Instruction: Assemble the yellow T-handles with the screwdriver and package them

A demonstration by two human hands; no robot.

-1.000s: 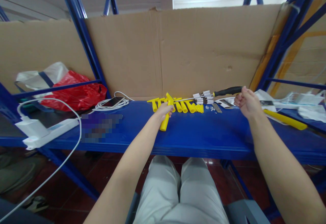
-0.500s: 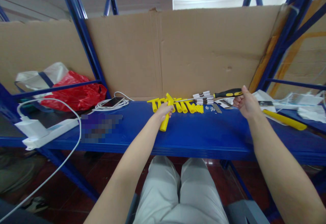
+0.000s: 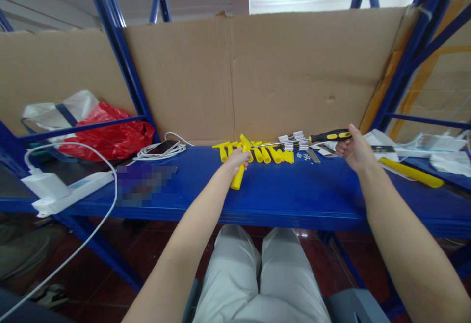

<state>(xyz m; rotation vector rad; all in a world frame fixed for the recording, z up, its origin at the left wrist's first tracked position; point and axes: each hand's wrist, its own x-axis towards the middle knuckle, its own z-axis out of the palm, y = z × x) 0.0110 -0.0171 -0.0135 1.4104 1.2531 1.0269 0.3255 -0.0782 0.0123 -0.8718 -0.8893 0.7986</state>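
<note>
My left hand (image 3: 238,161) is closed around a yellow T-shaped plastic handle (image 3: 237,180), its crosspiece pointing up and away from me. In my right hand (image 3: 352,150) is the end of a black and yellow screwdriver (image 3: 327,136), held level. Its long shaft runs left, and the tip meets the head of the yellow handle; the exact contact is too small to make out. Behind my left hand lie several more yellow T-shaped handles (image 3: 274,154) in a row. Beside them are a stack of white and dark strips (image 3: 294,141) and small loose screws (image 3: 303,156).
A yellow-handled item (image 3: 412,173) and white packaging (image 3: 382,146) lie to the right. On the left are a power strip (image 3: 77,193), a coiled white cable (image 3: 158,152) and a red bag (image 3: 110,129). Cardboard (image 3: 287,78) stands behind the blue shelf (image 3: 294,190).
The screwdriver handle and the fingers of my right hand have shifted very slightly. My left hand keeps its hold on the yellow handle in the same place.
</note>
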